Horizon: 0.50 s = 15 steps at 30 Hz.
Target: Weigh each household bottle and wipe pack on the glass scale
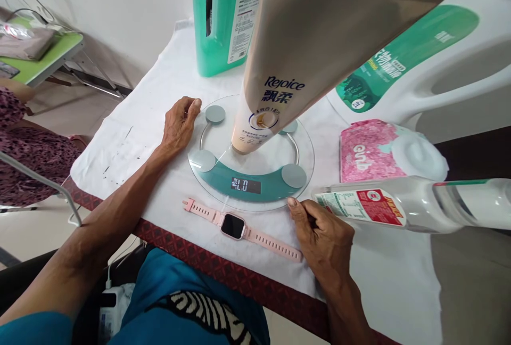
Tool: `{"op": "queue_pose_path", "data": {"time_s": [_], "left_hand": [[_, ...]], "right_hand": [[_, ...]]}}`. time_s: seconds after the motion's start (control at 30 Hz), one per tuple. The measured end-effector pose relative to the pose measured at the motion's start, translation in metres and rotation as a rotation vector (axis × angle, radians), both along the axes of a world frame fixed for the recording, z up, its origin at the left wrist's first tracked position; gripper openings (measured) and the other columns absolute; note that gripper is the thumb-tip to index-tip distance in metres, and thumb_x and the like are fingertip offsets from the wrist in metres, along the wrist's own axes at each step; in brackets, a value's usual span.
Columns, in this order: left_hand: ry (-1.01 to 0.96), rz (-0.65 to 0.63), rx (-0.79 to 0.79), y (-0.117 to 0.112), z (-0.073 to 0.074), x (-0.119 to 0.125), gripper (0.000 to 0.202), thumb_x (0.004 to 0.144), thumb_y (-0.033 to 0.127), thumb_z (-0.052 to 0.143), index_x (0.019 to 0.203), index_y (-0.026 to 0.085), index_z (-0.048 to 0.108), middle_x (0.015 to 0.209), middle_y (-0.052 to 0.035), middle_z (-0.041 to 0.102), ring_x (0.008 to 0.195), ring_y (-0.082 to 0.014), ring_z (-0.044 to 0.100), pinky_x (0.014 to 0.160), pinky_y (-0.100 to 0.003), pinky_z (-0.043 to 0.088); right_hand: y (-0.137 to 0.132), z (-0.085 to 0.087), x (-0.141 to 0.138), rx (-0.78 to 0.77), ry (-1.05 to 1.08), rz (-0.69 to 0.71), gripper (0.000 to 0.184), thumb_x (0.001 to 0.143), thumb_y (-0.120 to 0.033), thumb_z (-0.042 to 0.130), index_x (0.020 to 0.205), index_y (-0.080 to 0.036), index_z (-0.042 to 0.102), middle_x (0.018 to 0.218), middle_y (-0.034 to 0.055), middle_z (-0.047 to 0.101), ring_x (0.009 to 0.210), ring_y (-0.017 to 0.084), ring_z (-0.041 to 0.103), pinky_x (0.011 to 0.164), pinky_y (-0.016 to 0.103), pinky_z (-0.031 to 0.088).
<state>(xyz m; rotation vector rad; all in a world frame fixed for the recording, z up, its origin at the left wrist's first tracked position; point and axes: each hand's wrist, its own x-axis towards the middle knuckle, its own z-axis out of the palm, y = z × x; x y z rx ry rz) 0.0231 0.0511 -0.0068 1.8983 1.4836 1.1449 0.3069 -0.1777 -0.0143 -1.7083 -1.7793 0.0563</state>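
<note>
A round glass bathroom scale (247, 194) lies on the white cloth, its teal band holding a lit display. On it stands a tall beige Rejoice tube (287, 68), cap end down, touched by neither hand. My left hand (179, 124) is at the scale's left rim, fingers curled and thumb against the glass. At the near right rim, my right hand (325, 236) pinches the edge with thumb and curled fingers; its fingertips are partly hidden. A pink smartwatch (233, 226) lies flat in front of the scale, its strap end near my right hand.
Behind stands a green jug (215, 31). On the right are a large white detergent bottle (407, 68), a pink tissue pack (367, 148) and a clear bottle (423, 201) with a red label. A person in patterned clothing (35, 142) is at the left, by a green table (59, 52).
</note>
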Motion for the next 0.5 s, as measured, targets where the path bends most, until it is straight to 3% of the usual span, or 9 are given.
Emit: {"op": "queue_pose_path", "data": {"time_s": [0.1, 0.2, 0.37, 0.43, 0.5], "left_hand": [[-0.015, -0.01, -0.005, -0.001, 0.001, 0.0, 0.054, 0.102, 0.072, 0.043, 0.09, 0.025, 0.067, 0.094, -0.0077, 0.074, 0.09, -0.0253, 0.067, 0.084, -0.043, 0.051], [-0.087, -0.054, 0.012, -0.006, 0.009, 0.003, 0.056, 0.1, 0.075, 0.045, 0.102, 0.025, 0.07, 0.104, -0.0092, 0.075, 0.1, -0.0262, 0.069, 0.092, -0.043, 0.052], [-0.189, -0.269, 0.112, -0.029, 0.04, 0.022, 0.069, 0.091, 0.081, 0.059, 0.134, 0.027, 0.066, 0.132, -0.011, 0.072, 0.125, -0.0286, 0.066, 0.111, -0.046, 0.048], [-0.203, -0.389, 0.088, -0.04, 0.053, 0.036, 0.065, 0.087, 0.074, 0.071, 0.132, 0.028, 0.067, 0.136, -0.0103, 0.072, 0.126, -0.0296, 0.066, 0.111, -0.047, 0.05], [-0.221, -0.466, 0.016, -0.047, 0.06, 0.049, 0.054, 0.085, 0.065, 0.079, 0.122, 0.026, 0.071, 0.127, -0.0093, 0.076, 0.118, -0.0298, 0.07, 0.102, -0.046, 0.055]], "right_hand": [[0.0, 0.0, 0.0, 0.0, 0.0, -0.009, 0.05, 0.109, -0.042, 0.055, 0.064, -0.021, 0.051, 0.056, -0.0033, 0.056, 0.05, 0.009, 0.043, 0.057, 0.026, 0.037], [0.0, -0.001, 0.0, 0.01, 0.006, -0.006, 0.05, 0.109, -0.042, 0.056, 0.064, -0.021, 0.051, 0.056, -0.0034, 0.057, 0.05, 0.009, 0.042, 0.057, 0.027, 0.037], [0.002, 0.001, 0.002, 0.009, 0.014, 0.005, 0.051, 0.109, -0.044, 0.055, 0.064, -0.021, 0.054, 0.054, -0.0038, 0.055, 0.05, 0.01, 0.043, 0.057, 0.027, 0.038], [0.002, 0.001, 0.002, 0.008, 0.01, 0.002, 0.052, 0.11, -0.044, 0.054, 0.063, -0.021, 0.054, 0.054, -0.0037, 0.054, 0.051, 0.011, 0.044, 0.056, 0.027, 0.037], [0.002, 0.0, 0.002, 0.009, 0.005, 0.004, 0.052, 0.11, -0.045, 0.053, 0.063, -0.021, 0.053, 0.053, -0.0038, 0.053, 0.051, 0.011, 0.043, 0.056, 0.027, 0.037]]}}
